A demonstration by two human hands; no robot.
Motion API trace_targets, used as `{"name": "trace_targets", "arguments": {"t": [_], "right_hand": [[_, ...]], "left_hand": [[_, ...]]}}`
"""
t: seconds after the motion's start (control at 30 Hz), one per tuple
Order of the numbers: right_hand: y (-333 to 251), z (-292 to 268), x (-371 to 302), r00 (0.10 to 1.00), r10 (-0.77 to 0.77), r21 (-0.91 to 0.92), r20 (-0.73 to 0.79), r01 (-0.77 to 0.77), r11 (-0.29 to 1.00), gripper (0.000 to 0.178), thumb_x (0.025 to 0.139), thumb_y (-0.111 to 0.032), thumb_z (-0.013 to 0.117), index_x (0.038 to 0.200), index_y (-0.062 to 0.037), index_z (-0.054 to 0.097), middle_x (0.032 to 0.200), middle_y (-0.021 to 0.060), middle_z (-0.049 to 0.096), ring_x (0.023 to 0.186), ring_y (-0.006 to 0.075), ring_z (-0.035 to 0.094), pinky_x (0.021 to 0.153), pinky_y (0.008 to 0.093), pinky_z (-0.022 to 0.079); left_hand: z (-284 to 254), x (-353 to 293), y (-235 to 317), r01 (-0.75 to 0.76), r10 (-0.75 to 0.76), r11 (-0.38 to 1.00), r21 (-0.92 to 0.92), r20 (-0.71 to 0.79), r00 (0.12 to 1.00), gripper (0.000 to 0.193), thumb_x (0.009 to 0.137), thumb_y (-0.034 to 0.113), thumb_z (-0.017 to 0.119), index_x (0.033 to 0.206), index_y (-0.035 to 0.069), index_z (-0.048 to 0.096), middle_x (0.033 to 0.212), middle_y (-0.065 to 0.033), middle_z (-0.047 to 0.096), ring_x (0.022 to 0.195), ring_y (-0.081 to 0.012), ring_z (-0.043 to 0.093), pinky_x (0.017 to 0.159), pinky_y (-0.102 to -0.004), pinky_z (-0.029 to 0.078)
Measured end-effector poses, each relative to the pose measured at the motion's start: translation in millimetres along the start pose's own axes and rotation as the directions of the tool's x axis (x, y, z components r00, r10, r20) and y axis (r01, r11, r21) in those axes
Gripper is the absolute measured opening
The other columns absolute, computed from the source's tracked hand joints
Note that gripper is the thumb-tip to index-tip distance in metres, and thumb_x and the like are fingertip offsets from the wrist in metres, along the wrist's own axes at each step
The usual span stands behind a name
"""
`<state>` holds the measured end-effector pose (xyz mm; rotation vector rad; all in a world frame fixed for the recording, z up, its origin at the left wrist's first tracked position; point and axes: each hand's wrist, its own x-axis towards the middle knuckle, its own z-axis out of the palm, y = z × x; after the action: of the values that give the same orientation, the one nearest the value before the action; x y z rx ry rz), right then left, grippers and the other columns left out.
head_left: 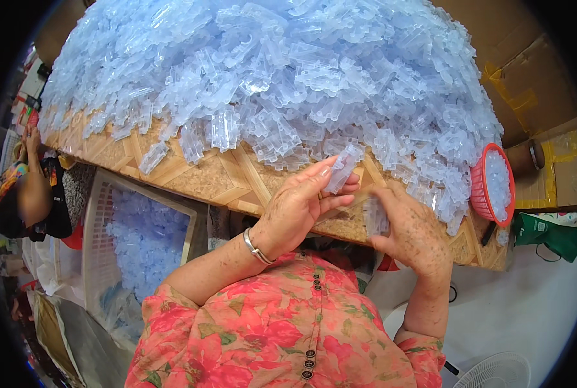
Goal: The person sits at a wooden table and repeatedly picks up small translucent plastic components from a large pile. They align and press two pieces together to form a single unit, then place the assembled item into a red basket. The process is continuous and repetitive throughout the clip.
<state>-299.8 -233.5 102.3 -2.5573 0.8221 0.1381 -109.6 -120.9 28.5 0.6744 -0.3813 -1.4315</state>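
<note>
Head view: hands (359, 213) pinch clips (342, 169) over table edge (223, 194).

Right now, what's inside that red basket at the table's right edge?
The red basket holds small pale blue translucent plastic pieces, like the big pile on the table. Its bottom is covered by them, so anything underneath cannot be seen.

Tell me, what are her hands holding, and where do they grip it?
Left hand: a clear plastic piece, pinched at its lower end by the fingers. Right hand: another clear piece, gripped along its side.

Brown cardboard boxes (528, 71) w/ yellow tape upper right, green bag (547, 233) w/ white label below
</note>
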Motion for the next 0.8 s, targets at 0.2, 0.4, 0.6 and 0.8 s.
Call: {"name": "trace_targets", "arguments": {"t": [0.2,0.4,0.6,0.8], "right_hand": [[-6,21,1,0.86,0.017,0.217,-0.51,0.109,0.97,0.077,0.062,-0.013,0.086,0.133,-0.0051,0.056,0.12,0.0133,0.063,0.094,0.0291,0.067,0.074,0.0415,0.055],[-13,54,14,0.701,-0.101,0.118,-0.706,0.257,0.959,0.077,0.064,-0.012,0.088,0.133,-0.0073,0.056,0.124,0.0136,0.063,0.096,0.0254,0.066,0.074,0.0345,0.056],[-12,57,12,0.677,-0.077,0.187,-0.732,0.307,0.933,0.078,0.064,-0.011,0.089,0.135,-0.0094,0.055,0.127,0.013,0.063,0.097,0.0233,0.066,0.073,0.0335,0.056],[-14,58,15,0.694,-0.054,0.201,-0.718,0.281,0.938,0.084,0.064,-0.014,0.091,0.14,-0.0094,0.053,0.123,0.0127,0.065,0.095,0.0242,0.067,0.073,0.0343,0.056]], "left_hand": [[2,-4,3,0.027,-0.026,1.0,0.011,-0.019,0.999,0.052,0.109,0.027,0.046,0.152,-0.002,0.039,0.135,-0.0159,0.061,0.124,-0.0226,0.06,0.104,-0.0352,0.051],[18,-5,1,0.038,-0.049,0.983,0.178,0.059,0.997,0.053,0.108,0.025,0.052,0.154,0.002,0.04,0.14,-0.0086,0.058,0.123,-0.0135,0.058,0.103,-0.0302,0.049],[19,-7,4,0.053,-0.069,0.972,0.23,0.061,0.996,0.053,0.107,0.024,0.053,0.154,0.003,0.04,0.143,-0.0071,0.055,0.125,-0.0136,0.056,0.105,-0.0314,0.048],[17,-8,5,-0.043,0.009,0.929,0.368,0.093,0.996,0.052,0.107,0.022,0.053,0.153,0.002,0.042,0.143,-0.0059,0.055,0.126,-0.0118,0.055,0.103,-0.0305,0.048]]}}
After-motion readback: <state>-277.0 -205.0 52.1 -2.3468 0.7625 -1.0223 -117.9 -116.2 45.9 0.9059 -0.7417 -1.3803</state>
